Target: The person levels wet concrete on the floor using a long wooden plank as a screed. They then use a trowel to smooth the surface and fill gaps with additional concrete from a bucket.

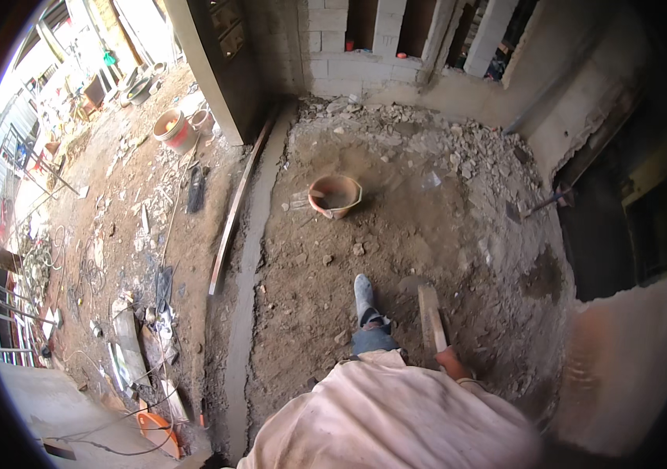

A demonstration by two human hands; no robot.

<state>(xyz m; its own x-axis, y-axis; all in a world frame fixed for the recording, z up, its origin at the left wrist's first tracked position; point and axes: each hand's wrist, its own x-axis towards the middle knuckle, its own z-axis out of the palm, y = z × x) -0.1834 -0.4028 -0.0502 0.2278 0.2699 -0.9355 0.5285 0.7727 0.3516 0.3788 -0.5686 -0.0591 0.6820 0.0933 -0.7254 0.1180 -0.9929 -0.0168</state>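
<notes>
My right hand [452, 364] is closed around the near end of a narrow flat wooden board [431, 316], which points away from me, low beside my right leg. My left hand is out of sight. My foot in a grey boot [363, 291] is on the bare dirt floor [310, 281]. Ahead stands an orange-brown bucket [335, 195] with a tool handle leaning at its rim. To the left runs a smooth grey strip of mortar [254, 242].
A long straight bar [240, 207] lies along the mortar strip. Rubble [459, 137] lines the far wall. A shovel-like tool [537, 207] leans at the right. Outside on the left are another bucket [175, 131], scattered debris and an orange curved piece [159, 434].
</notes>
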